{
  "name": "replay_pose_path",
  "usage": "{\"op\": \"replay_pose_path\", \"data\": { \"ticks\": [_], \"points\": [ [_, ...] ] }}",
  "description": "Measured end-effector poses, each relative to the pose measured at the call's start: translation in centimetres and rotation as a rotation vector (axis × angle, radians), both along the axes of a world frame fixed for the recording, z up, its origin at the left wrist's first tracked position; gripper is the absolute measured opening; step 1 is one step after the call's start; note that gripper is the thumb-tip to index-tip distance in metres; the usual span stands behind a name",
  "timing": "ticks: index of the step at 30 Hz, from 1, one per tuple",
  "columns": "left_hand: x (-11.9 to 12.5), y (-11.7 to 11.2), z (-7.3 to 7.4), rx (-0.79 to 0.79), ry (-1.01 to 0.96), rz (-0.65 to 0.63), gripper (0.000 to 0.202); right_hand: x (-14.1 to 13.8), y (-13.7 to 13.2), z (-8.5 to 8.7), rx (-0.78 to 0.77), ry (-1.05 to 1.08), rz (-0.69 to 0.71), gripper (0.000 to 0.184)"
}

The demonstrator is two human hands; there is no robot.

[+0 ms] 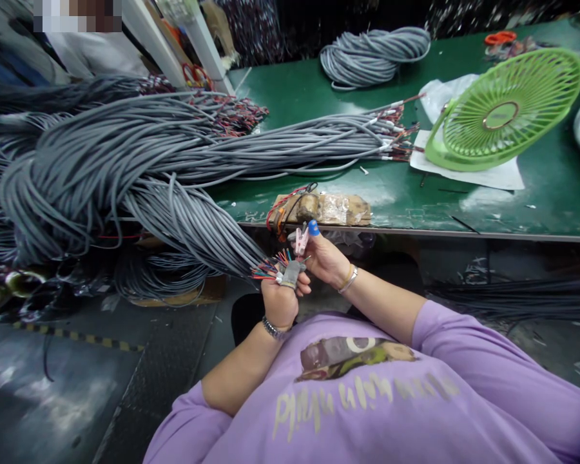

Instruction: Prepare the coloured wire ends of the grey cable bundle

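Observation:
My left hand (280,301), with a watch on its wrist, is closed around the ends of grey cables. Thin coloured wires (267,269) fan out from it, and a grey piece (290,274) shows at its thumb; I cannot tell whether that is a wrap or a part. Just to the right, my right hand (326,259) has a blue cover (313,227) on a fingertip. Its fingers pinch a small pink clip (301,241) close to the wire ends. The long grey cable bundle (212,225) runs from my left hand up onto the green bench.
Large heaps of grey cable (87,154) cover the left side. A wooden block with tape (338,209) lies at the edge of the green bench (391,200). A green fan (502,116) stands on the right, and a coiled cable (374,57) lies behind. Someone in white (96,55) is at upper left.

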State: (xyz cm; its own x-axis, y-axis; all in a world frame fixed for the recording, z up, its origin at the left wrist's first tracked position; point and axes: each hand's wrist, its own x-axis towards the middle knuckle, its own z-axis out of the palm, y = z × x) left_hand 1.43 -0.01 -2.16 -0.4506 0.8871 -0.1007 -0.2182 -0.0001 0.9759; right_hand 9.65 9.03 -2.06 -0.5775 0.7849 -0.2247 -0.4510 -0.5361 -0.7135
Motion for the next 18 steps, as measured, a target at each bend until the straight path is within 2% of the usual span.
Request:
{"op": "replay_pose_path", "data": {
  "ticks": [3,5,9,14,18],
  "points": [
    [-0.3,-0.5,0.0,0.028,-0.008,0.001,0.031,0.5,0.1,0.1,-0.141,0.067,-0.042,0.063],
    [-0.6,-0.8,0.0,0.053,0.005,0.021,0.029,0.9,0.1,0.3,-0.172,0.072,0.002,0.063],
    [-1.4,-0.5,0.1,0.109,0.057,0.084,0.028,1.4,0.1,0.8,-0.151,0.041,0.063,0.059],
    [-1.8,0.5,0.8,0.183,0.204,0.11,0.027,1.0,0.0,0.9,-0.067,0.001,-0.002,0.047],
    [-2.1,0.8,0.4,0.21,0.369,0.104,0.022,0.8,-0.1,0.8,-0.097,0.013,-0.033,0.048]
  ]
}}
